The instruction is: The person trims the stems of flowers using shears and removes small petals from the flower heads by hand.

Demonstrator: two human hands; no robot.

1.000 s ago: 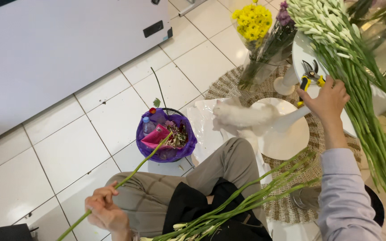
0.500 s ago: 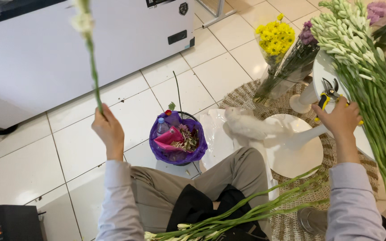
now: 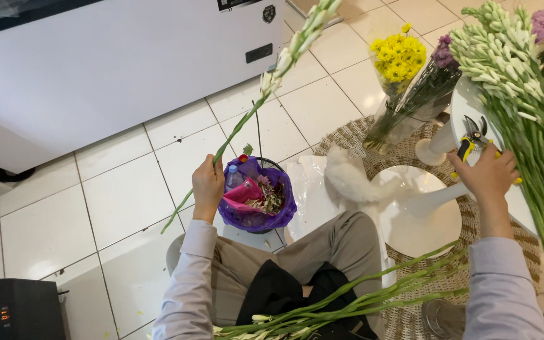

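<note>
Since half a second ago the left hand point(image 3: 208, 187) has tipped its flower stem point(image 3: 254, 116) from near upright to a slant running toward the upper right of the frame; the right hand point(image 3: 487, 176) has barely shifted on the shears. Left hand is closed around the stem low on its length, cut end poking out below the fist toward lower left, budded white tip reaching the top edge near centre. Right hand at right of frame is wrapped over the yellow-handled pruning shears point(image 3: 473, 137), blades pointing up; cannot tell if the blades are open or closed. Shears sit at the edge of the white round table point(image 3: 467, 104), beside a big bunch of white budded stems point(image 3: 511, 69) that runs from top right down the right edge. Just below the left hand, centre frame, a bucket lined with a purple bag point(image 3: 256, 201) holds trimmings, a pink wrapper and a plastic bottle. More cut green stems point(image 3: 354, 299) lie across the person's lap at bottom centre. Yellow flower bouquet point(image 3: 398, 60) and purple flower bouquet point(image 3: 432, 79) stand in wrappers at upper right on a woven round mat point(image 3: 347, 135). White table base point(image 3: 420, 211) sits on that mat. White cabinet point(image 3: 108, 69) fills upper left; tiled floor point(image 3: 51, 226) below it.
</note>
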